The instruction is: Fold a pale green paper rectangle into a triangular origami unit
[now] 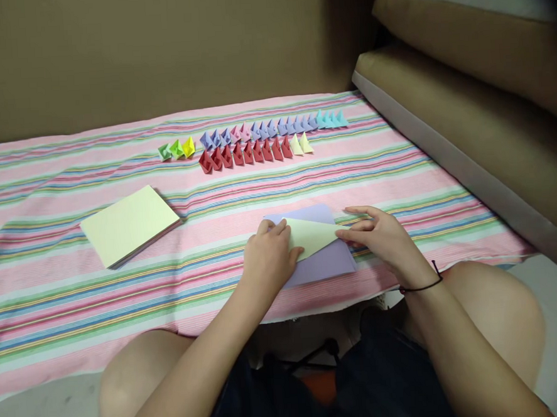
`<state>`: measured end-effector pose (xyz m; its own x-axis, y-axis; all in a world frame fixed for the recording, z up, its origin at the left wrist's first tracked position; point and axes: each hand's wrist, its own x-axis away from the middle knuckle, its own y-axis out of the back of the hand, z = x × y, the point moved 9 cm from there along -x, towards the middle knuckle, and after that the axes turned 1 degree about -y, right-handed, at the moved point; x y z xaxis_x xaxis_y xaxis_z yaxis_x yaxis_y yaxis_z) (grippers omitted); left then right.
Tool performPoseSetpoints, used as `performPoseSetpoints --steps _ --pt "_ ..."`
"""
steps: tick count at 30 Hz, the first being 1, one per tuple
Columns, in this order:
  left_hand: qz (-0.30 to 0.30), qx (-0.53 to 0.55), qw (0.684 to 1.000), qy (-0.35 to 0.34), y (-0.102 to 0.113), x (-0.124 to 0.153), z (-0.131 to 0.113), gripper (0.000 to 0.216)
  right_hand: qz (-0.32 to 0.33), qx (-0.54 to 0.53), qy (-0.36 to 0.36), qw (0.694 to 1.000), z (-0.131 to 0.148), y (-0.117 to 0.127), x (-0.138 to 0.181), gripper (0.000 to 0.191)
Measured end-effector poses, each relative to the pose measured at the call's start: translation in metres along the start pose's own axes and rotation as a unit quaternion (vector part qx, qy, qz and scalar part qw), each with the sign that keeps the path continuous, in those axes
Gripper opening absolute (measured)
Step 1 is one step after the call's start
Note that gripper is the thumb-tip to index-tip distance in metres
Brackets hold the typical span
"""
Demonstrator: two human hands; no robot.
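A pale yellow folded sheet of paper [312, 236] lies slantwise on purple paper [326, 265] near the cloth's front edge. My left hand [270, 247] rests over the left end of the yellow sheet, fingers bent and pressing on it. With thumb and finger, my right hand [372, 231] pinches the sheet's narrow right end; its index finger stretches out above. The left hand covers part of both papers.
A stack of pale yellow paper [131, 224] lies to the left on the striped cloth [205, 238]. Behind are rows of small folded paper boats, red [238, 154], purple [259, 131], turquoise [332, 119] and green [176, 149]. Brown cushions [442, 110] border the right side.
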<state>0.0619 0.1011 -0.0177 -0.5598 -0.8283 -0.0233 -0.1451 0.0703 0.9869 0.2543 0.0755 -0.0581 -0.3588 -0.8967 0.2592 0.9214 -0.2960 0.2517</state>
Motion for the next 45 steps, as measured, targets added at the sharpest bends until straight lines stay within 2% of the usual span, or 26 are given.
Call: performPoseSetpoints --steps 5,11,15,18,24,27,29,31,33,34,35,36,38,41,45 --pt "0.001 -0.001 1.000 -0.002 0.000 0.001 0.000 0.034 -0.006 -0.022 0.010 1.000 -0.002 0.002 0.000 0.065" --pt "-0.004 -0.001 1.000 -0.001 0.000 0.002 0.000 0.034 -0.008 -0.083 -0.053 0.995 -0.010 0.004 0.002 0.055" --pt "-0.007 0.000 1.000 -0.001 0.000 0.001 0.000 0.033 -0.033 -0.066 -0.026 0.997 -0.009 0.012 0.001 0.057" --pt "-0.008 -0.001 1.000 0.000 0.000 0.001 0.000 0.033 -0.025 -0.067 -0.008 0.997 -0.008 0.011 0.001 0.058" --pt "-0.009 0.002 1.000 0.000 0.000 0.002 0.002 0.034 -0.019 -0.097 -0.026 0.995 -0.012 0.007 0.001 0.053" --pt "-0.006 0.004 1.000 0.001 0.000 0.002 0.001 0.034 -0.013 -0.093 -0.025 0.995 -0.015 0.010 -0.001 0.044" --pt "-0.003 0.004 1.000 0.002 0.000 0.002 0.000 0.034 -0.025 -0.063 -0.005 0.998 -0.012 0.017 0.000 0.032" --pt "-0.002 0.003 1.000 0.003 0.000 0.001 0.000 0.033 -0.067 0.028 0.053 0.996 0.003 0.027 0.007 0.021" --pt "-0.001 0.003 1.000 0.004 0.001 0.001 -0.001 0.033 -0.128 0.166 0.153 0.966 0.031 0.030 0.023 0.019" --pt "0.001 0.002 1.000 0.004 0.001 0.001 -0.001 0.034 -0.143 0.217 0.212 0.942 0.046 0.024 0.033 0.021" --pt "0.002 0.002 1.000 0.005 0.001 0.001 -0.001 0.035 -0.131 0.244 0.270 0.922 0.060 0.012 0.043 0.023" --pt "0.003 0.002 1.000 0.006 0.001 0.001 -0.001 0.037 -0.087 0.266 0.322 0.904 0.070 -0.007 0.051 0.024" --pt "0.002 0.006 1.000 0.008 0.001 0.002 -0.001 0.040 0.022 0.298 0.375 0.878 0.076 -0.046 0.060 0.028" --pt "-0.011 0.020 1.000 0.006 0.000 0.005 0.000 0.042 0.099 0.353 0.374 0.852 0.066 -0.082 0.056 0.033" --pt "-0.035 0.037 0.999 0.002 -0.001 0.009 0.002 0.046 0.123 0.398 0.374 0.829 0.048 -0.097 0.046 0.036"
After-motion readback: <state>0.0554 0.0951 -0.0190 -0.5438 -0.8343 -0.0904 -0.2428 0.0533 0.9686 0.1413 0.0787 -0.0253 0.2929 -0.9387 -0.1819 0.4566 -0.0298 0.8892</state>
